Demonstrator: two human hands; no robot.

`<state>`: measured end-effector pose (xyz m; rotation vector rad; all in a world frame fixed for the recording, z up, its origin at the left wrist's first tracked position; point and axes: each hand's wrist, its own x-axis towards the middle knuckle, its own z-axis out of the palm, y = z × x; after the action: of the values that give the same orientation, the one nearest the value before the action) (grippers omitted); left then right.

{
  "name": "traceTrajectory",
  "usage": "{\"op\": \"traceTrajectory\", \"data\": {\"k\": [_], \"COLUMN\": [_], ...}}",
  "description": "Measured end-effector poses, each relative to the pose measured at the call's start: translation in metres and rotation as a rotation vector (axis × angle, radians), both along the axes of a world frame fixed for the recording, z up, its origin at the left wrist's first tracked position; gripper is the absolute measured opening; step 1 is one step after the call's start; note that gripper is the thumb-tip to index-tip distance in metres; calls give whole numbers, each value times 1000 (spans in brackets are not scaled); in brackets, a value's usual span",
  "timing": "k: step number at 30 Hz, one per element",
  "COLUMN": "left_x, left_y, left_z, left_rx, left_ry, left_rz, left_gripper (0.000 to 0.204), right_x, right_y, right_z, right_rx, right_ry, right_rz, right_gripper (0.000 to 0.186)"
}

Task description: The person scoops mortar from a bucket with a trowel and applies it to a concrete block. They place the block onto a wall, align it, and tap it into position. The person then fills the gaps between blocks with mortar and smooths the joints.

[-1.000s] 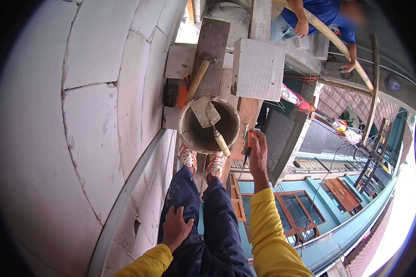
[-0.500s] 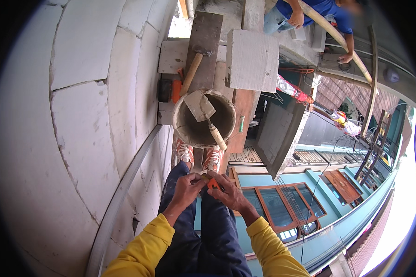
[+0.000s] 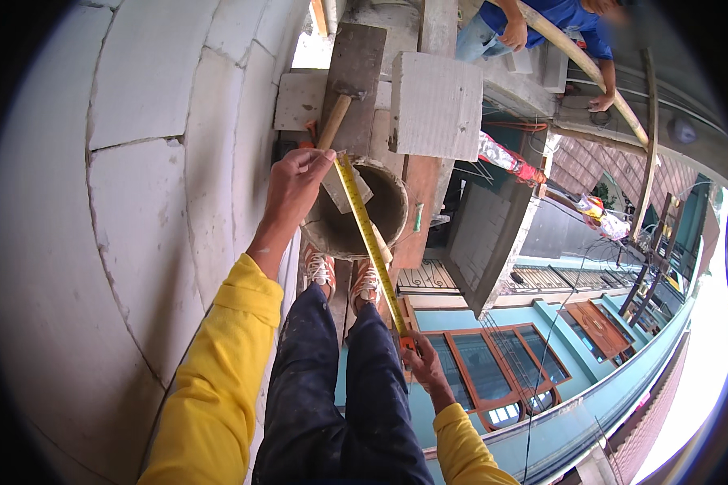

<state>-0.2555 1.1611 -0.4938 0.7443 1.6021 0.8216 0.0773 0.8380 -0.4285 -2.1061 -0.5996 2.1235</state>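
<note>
Stretching between both hands: one yellow tape measure [image 3: 370, 234], its blade running as a taut diagonal from upper left to lower right, passing over the bucket rim and the person's shoes.

Left hand [image 3: 294, 187]: raised at the end of a yellow sleeve, fingers closed in a pinch on the blade's free end, just beside the curved face of the pale block wall [image 3: 137, 210] and touching or nearly touching the bucket's near rim.

Right hand [image 3: 423, 361]: low, beside the right knee, closed around the orange tape case; only the case's edge shows.

Bucket [image 3: 356, 214]: round, mortar-caked, standing on the plank walkway just ahead of the shoes [image 3: 344, 275]; a wooden-handled tool [image 3: 333, 123] lies above it.

Loose white block [image 3: 435, 105]: resting across the planks beyond the bucket.

Room: narrow. Wall close on the left; on the right the plank edge [image 3: 412, 218] drops open to a blue building front well below.

Another person [image 3: 534, 24]: blue shirt, top of the view, well apart.
</note>
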Motion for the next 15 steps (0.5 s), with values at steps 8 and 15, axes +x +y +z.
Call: {"op": "traceTrajectory", "data": {"k": [8, 15], "left_x": [-24, -9], "left_y": [-214, -356], "left_z": [47, 149], "left_rx": [-368, -376], "left_ry": [326, 477], "left_rz": [-453, -802], "left_gripper": [40, 63], "right_x": [-11, -13], "right_y": [124, 177], "right_z": [-70, -123], "right_rx": [304, 345], "right_ry": [-245, -352], "right_rz": [-298, -241], "right_gripper": [46, 53]}}
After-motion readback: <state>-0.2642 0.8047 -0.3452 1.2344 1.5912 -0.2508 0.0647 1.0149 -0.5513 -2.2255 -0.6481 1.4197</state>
